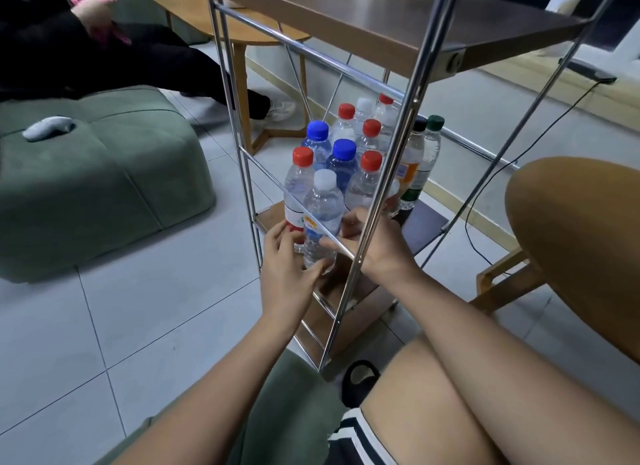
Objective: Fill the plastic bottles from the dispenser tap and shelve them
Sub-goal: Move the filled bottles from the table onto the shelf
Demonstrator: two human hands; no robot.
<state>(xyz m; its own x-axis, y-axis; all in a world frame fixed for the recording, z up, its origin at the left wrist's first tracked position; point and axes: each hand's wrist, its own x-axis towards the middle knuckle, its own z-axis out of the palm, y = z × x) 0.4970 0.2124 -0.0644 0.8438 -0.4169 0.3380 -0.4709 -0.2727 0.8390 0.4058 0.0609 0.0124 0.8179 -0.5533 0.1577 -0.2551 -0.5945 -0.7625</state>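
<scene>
Because the chrome-framed rack's dark wooden lower shelf (427, 222) was already crowded with clear plastic bottles capped red and blue (367, 184), a careless nudge could have toppled the neighbours. The white-capped clear bottle (323, 208) was at the shelf's front edge, against them. The left hand (289, 256) wrapped its base and the right hand (375, 237) gripped its side.

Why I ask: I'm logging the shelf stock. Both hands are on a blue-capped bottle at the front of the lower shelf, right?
Not quite: the cap is white, not blue. The head view shows the left hand and right hand on a white-capped bottle at the front of the lower shelf.
</scene>
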